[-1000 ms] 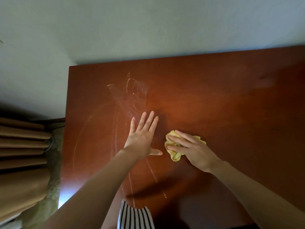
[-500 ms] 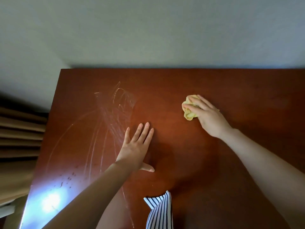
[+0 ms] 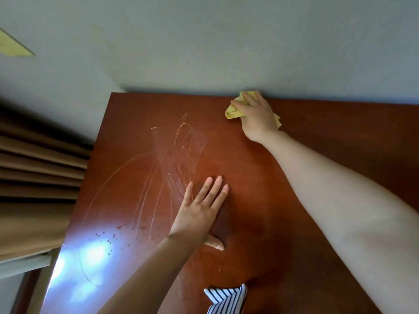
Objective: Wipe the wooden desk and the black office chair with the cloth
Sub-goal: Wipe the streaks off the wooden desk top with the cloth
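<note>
A reddish-brown wooden desk (image 3: 317, 155) fills the lower part of the head view, its far edge against a pale wall. My right hand (image 3: 257, 117) is stretched to that far edge and presses a crumpled yellow cloth (image 3: 233, 111) onto the desk top, right by the wall. My left hand (image 3: 200, 214) lies flat on the desk nearer to me, fingers spread, holding nothing. Thin wet streaks (image 3: 176, 152) and small dark specks (image 3: 118, 234) mark the desk's left half. The black office chair is out of view.
Brown pleated curtains (image 3: 38, 184) hang just left of the desk's left edge. A pale wall (image 3: 204, 41) stands directly behind the desk. A piece of striped fabric (image 3: 226, 299) shows at the bottom, near my body. Window light glares on the desk's near left corner.
My right hand has slid the yellow cloth away from me, from beside my left hand to the desk's far edge by the wall. My left hand has stayed flat in place.
</note>
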